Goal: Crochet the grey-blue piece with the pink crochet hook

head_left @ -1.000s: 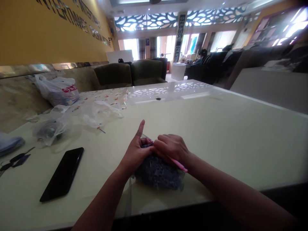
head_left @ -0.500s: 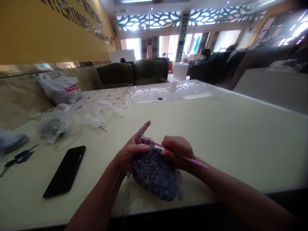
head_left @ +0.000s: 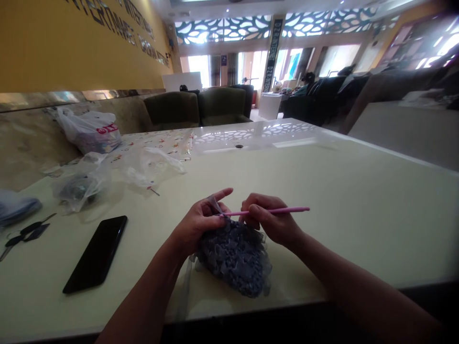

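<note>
A dark grey-blue crochet piece (head_left: 238,258) with ruffled, ribbon-like bits hangs just above the table's near edge. My left hand (head_left: 201,220) pinches its top edge between thumb and fingers, the index finger stretched out to the right. A sheer grey ribbon (head_left: 214,204) runs over the fingers of that hand, and a strand drops below it. My right hand (head_left: 270,217) is closed round a pink crochet hook (head_left: 287,210), which lies nearly level. The hook's tip meets the piece's top edge beside my left thumb; its exact end is hard to make out.
On the left of the table (head_left: 340,205) lie a black phone (head_left: 96,253), keys (head_left: 28,231) and clear plastic bags (head_left: 81,184). Farther back stands a white carrier bag (head_left: 89,131) by a patterned cloth (head_left: 161,141). Armchairs (head_left: 222,106) are behind the table.
The crochet hook has swung from slanting down to the right to nearly level. My right hand has turned with it, and my left index finger has dipped to the right.
</note>
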A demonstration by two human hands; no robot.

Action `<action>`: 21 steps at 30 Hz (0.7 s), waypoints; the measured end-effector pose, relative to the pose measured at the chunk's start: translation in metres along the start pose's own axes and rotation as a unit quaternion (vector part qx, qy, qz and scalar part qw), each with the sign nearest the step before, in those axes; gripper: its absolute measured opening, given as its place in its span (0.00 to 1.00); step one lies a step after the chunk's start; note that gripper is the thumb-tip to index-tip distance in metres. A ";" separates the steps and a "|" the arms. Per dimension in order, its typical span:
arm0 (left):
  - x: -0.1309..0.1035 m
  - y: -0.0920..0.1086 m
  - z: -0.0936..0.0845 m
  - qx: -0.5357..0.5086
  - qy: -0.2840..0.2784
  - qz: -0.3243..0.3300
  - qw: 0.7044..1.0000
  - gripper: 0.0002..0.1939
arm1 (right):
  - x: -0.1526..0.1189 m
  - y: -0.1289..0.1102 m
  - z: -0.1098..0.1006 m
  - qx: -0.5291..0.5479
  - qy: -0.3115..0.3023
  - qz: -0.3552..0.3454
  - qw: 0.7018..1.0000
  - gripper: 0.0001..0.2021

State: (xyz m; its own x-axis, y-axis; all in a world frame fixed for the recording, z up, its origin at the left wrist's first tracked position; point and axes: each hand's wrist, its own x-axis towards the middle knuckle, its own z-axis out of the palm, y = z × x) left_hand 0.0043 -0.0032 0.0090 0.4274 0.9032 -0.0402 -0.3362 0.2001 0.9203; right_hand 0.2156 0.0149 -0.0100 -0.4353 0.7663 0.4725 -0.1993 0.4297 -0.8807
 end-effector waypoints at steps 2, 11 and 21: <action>0.000 0.000 0.001 0.004 0.001 0.002 1.000 0.37 | 0.000 -0.001 0.000 -0.002 -0.001 -0.004 1.000 0.17; 0.002 -0.014 0.012 0.037 0.038 0.001 0.999 0.34 | 0.006 -0.001 0.008 -0.310 -0.004 -0.207 0.928 0.21; 0.002 -0.016 0.015 0.218 0.095 0.124 0.963 0.12 | -0.004 -0.003 0.015 -0.331 0.106 -0.137 0.928 0.11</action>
State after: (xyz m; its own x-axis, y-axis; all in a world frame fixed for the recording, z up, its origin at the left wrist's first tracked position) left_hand 0.0228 -0.0100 0.0002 0.2037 0.9641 0.1704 -0.0061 -0.1728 0.9849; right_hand 0.2051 0.0038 -0.0101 -0.2522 0.6320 0.7328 0.3367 0.7673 -0.5458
